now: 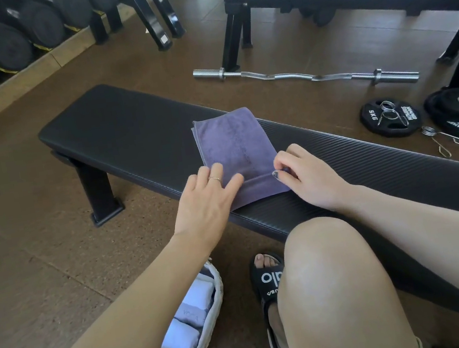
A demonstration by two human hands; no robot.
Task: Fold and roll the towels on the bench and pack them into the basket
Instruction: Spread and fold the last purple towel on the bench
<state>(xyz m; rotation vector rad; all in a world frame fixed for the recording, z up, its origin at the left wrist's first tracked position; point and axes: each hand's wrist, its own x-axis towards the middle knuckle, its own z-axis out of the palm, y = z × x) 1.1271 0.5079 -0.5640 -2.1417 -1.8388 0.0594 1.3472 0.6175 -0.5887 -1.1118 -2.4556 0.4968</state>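
head view looks down on one purple towel [233,149], folded long and lying across the black surface [128,135]. left hand [211,200] lies flat, fingers straight, on its near left corner; right hand [302,172] pinches the rolled near edge. basket [213,317] on the floor holds three pale rolled towels [189,318]. one weight plate [390,118] reads "5kg"; slipper [268,283] lettering is unclear.
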